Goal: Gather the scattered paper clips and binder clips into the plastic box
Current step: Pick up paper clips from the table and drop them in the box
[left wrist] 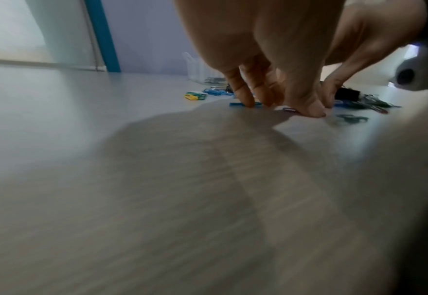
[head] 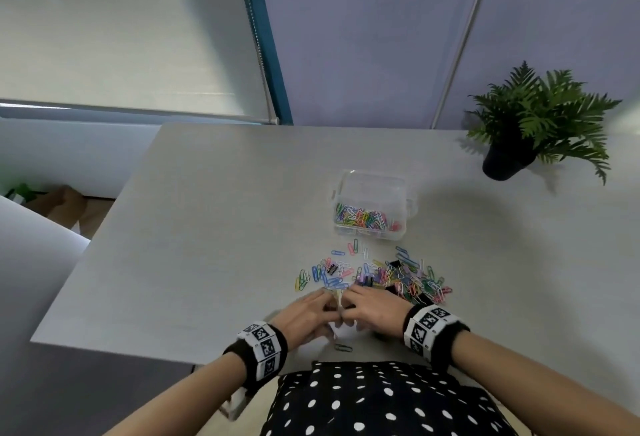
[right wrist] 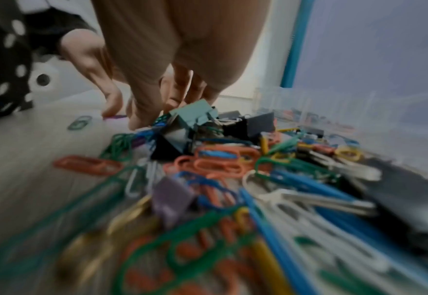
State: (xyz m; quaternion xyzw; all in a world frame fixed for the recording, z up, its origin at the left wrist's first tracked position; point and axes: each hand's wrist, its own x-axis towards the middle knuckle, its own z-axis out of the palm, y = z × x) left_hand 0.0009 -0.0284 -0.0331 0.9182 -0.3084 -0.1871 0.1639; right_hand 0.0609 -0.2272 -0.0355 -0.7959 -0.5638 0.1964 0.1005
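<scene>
Left hand (head: 309,312) sits on the counter (head: 194,228) at the near edge of the clips (head: 375,274), its fingers (left wrist: 243,93) bent with tips pressed down, apparently raking strays together; whether they pinch one cannot be told. Right hand (head: 372,311) meets it, fingers likewise curved onto the heap, grasp unclear. Beyond lies the box (head: 372,209), open and partly filled, close by for short transfers.

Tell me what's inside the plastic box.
The plastic box holds a layer of mixed-colour paper clips heaped toward its near side. No binder clips show among them, though anything buried under the heap is hidden.
</scene>
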